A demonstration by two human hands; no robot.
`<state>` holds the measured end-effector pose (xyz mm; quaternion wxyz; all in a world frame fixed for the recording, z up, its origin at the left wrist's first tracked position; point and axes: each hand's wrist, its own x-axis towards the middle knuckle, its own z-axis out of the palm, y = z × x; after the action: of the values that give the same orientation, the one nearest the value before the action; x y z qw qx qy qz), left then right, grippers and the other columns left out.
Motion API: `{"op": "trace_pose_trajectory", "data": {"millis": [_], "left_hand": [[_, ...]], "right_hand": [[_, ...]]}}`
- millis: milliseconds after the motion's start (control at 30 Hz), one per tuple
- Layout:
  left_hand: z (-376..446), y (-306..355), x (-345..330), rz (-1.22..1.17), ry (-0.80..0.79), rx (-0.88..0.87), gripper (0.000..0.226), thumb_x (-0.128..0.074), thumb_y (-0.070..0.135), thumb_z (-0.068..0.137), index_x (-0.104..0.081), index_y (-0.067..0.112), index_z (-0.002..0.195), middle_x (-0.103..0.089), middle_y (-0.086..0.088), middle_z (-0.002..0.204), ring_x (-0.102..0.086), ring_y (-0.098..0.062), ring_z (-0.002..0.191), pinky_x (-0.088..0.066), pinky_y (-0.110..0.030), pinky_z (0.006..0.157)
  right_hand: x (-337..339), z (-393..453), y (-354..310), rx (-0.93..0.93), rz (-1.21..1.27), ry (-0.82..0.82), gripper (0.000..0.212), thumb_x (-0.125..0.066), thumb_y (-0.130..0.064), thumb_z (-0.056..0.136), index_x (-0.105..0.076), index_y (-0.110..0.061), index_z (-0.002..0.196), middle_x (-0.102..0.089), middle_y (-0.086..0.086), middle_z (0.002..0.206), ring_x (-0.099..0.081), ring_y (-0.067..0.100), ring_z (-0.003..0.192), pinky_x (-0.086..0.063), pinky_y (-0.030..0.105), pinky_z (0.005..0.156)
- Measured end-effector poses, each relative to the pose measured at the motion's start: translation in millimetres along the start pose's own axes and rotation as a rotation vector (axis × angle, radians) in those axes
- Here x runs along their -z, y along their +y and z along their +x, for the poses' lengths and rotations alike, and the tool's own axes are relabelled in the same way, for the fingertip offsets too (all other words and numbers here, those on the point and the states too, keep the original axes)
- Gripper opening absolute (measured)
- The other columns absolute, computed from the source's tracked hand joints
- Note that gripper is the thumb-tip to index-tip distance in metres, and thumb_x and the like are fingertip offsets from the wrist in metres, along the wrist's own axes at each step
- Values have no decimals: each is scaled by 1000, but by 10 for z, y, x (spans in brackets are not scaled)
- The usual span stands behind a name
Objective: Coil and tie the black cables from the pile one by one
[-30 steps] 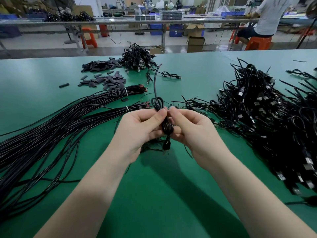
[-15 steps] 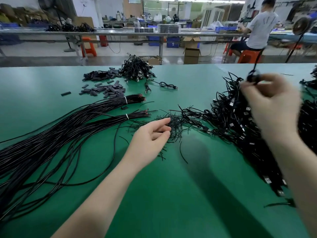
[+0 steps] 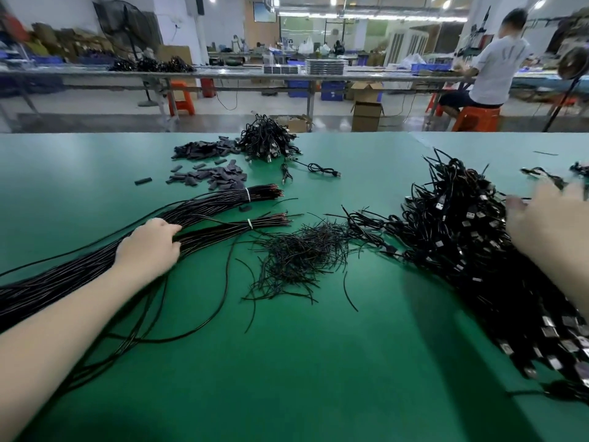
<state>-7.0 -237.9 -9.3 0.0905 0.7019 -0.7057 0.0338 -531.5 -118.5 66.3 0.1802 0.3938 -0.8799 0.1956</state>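
**Finished coil dropped off; left hand reaching for the next cable**

The straight black cables [image 3: 95, 266] lie in long bundles from 9 o'clock toward centre, each banded near its bare-wire end. The left hand [image 3: 149, 247], which half a second ago sat by the cut ties [image 3: 299, 253] at centre, now rests on those bundles, fingers [image 3: 170, 229] curled among the strands; whether they pinch one I cannot tell. The right hand [image 3: 554, 231], blurred at 3 o'clock, carried a tied coil a moment ago; now its fingers spread loose and hold nothing above the heap of coiled cables [image 3: 462, 237]. Judgement: one cable done, next being picked. Green tabletop [image 3: 302, 378] underneath.
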Motion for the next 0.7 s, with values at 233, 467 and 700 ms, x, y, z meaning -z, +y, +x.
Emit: {"op": "trace_pose_trajectory", "data": {"millis": [233,467,700], "left_hand": [[15,-189,-67,67,-24,11,31,-59,42,94,-65,23,117,-64,-2,117,-62,-24,101,-55,-40,76],[92,-270,-160,-89,176,63,46,-59,36,95,-51,21,138,-48,-11,123,-55,-31,97,-45,-37,69],[284,-283,-105,-441,114,-69,14,-59,38,94,-68,28,89,-69,3,93,-61,-23,93,-42,-32,78]], "right_hand": [[-396,-1338,-1027,415,346,-236,40,-50,-46,94,-60,-22,126,-67,4,117,-56,25,114,-42,41,93],[-859,-1579,-1099,315,491,-286,36,-46,-41,97,-64,-17,118,-68,1,112,-53,24,113,-42,37,90],[-904,-1548,-1122,324,455,-283,33,-47,-42,97,-65,-20,113,-66,-2,112,-53,23,112,-41,37,90]]}}
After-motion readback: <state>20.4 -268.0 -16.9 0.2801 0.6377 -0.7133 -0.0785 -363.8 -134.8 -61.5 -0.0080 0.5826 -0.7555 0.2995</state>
